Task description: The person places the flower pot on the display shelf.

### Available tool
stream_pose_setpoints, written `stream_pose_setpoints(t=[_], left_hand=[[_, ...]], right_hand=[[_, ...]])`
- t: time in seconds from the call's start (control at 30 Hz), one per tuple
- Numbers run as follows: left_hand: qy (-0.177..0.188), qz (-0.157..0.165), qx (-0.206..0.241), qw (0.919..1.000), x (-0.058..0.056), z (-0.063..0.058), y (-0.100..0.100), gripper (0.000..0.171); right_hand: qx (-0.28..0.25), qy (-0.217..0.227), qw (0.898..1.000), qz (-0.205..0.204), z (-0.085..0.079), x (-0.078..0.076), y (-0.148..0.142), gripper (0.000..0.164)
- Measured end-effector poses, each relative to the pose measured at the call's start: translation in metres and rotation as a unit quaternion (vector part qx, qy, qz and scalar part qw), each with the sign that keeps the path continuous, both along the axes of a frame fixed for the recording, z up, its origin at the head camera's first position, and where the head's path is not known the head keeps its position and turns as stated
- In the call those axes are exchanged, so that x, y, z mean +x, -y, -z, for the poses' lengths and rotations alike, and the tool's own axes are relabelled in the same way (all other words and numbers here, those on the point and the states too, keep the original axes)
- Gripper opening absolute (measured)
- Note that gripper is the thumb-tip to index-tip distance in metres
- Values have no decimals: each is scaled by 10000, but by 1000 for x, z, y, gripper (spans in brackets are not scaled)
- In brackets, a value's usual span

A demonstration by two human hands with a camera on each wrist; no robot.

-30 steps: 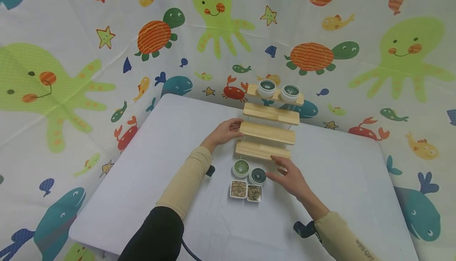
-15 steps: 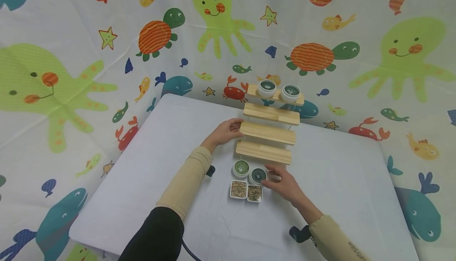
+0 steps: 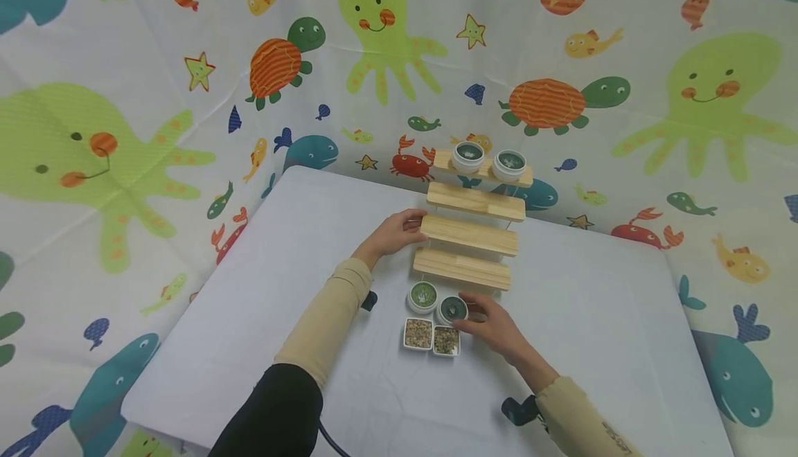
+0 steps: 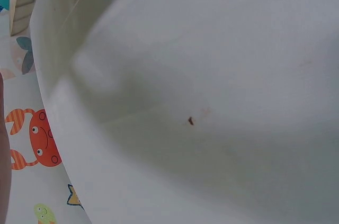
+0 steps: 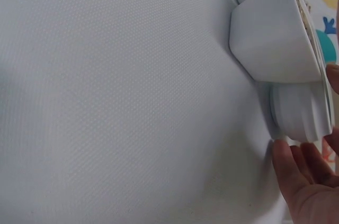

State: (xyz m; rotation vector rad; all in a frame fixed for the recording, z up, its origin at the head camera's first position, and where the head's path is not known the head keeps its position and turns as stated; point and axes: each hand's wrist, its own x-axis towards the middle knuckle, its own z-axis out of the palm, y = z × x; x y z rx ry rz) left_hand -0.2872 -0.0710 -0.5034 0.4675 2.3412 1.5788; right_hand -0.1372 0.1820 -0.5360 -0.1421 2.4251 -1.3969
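Observation:
A tiered wooden shelf (image 3: 470,235) stands near the back of the table in the head view. My left hand (image 3: 393,234) holds its left end, thumb at a middle board and fingers partly hidden behind. In front of the shelf is a round white pot with a dark green top (image 3: 451,310). My right hand (image 3: 492,325) grips that pot from the right, thumb on the near side and fingers on the far side. In the right wrist view the pot (image 5: 301,112) lies between the fingers (image 5: 288,168) and thumb. Only table and backdrop fill most of the left wrist view.
A round white pot with a light green top (image 3: 424,296) stands beside the gripped one. Two square white pots of gravel-like bits (image 3: 418,334) sit nearer. Two round pots (image 3: 468,156) occupy the top board. A patterned curtain (image 3: 399,41) hangs behind the white table (image 3: 598,318).
My right hand has moved left and towards me from the lowest board's right end, and its fingers have come around the dark green pot. My left hand stays at the shelf.

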Motion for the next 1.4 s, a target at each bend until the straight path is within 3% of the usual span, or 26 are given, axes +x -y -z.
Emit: stream_pose_setpoints(t=[0.33, 0.57, 1.03, 1.4], left_hand=[[12, -17, 16, 10000, 2, 0, -1, 61], [4, -14, 29, 10000, 1, 0, -1, 62], [57, -14, 22, 10000, 1, -3, 0, 62], [122, -13, 110, 9999, 1, -2, 0, 62]], right_hand=[[87, 77, 9999, -69, -33, 11, 13, 62], [-34, 27, 10000, -8, 4, -1, 3, 63], [138, -58, 9999, 39, 5, -3, 5, 61], [182, -153, 9992, -319, 3, -7, 5, 66]])
